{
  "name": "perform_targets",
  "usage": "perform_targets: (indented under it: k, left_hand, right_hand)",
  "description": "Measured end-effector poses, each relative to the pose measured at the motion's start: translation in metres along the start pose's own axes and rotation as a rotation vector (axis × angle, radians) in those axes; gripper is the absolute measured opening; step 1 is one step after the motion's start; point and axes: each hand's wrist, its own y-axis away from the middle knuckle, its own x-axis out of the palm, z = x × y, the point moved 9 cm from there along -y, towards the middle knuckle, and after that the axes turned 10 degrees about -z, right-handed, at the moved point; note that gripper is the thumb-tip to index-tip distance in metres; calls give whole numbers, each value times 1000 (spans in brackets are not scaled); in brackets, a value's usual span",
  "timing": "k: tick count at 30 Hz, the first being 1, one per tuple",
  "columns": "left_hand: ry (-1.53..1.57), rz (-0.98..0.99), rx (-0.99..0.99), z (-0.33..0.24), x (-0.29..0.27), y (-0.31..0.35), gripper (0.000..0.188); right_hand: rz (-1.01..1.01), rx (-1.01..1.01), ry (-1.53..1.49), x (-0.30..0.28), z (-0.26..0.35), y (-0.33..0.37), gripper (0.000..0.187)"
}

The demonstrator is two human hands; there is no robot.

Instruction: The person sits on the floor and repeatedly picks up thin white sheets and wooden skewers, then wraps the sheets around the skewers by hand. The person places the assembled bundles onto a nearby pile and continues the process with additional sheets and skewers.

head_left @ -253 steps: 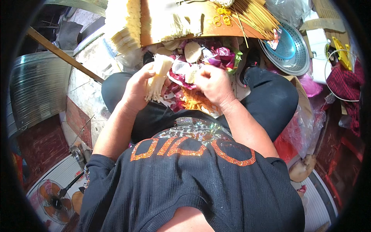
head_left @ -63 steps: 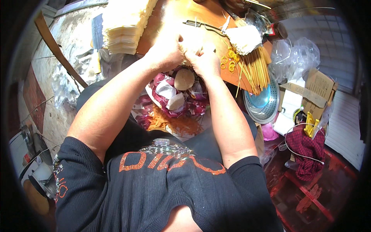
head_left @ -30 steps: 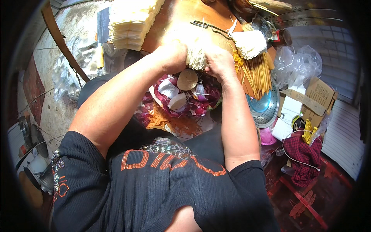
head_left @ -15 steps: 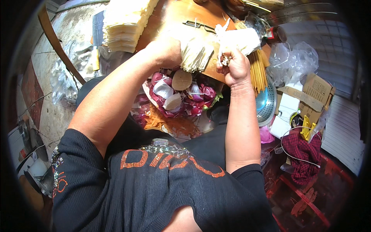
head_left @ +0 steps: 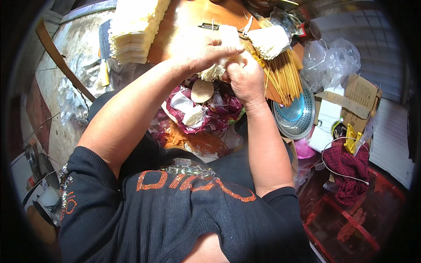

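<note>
Over the near edge of the brown board (head_left: 184,22), both hands come together round a white bunch that looks like enoki mushrooms (head_left: 211,73). My left hand (head_left: 204,53) is closed over the bunch from the left, its fingers washed out by bright light. Against its right side my right hand (head_left: 246,81) is curled shut, thumb and fingers pinching the strands. Another white bunch (head_left: 270,41) lies to the right, beside a fan of thin wooden skewers (head_left: 284,81). Beyond my hands is a dark, narrow peeler-like tool (head_left: 209,26).
A tall stack of pale folded sheets (head_left: 133,33) stands at the left, with a cleaver (head_left: 105,52) beside it. Below the board is a heap of purple onion skins and orange shreds (head_left: 193,136). At right are a metal colander (head_left: 302,116), a jar (head_left: 310,31) and plastic bags (head_left: 335,59).
My right hand has moved left to meet my left hand at the bunch. The bunch it was beside now lies on the right, and the skewers show more fully.
</note>
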Motion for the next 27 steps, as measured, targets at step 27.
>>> perform_targets:
  k: [27]
  left_hand:
    - [123, -21, 23, -28, -44, 33, 30]
  right_hand:
    - [-78, -240, 517, 12, 0, -11, 42]
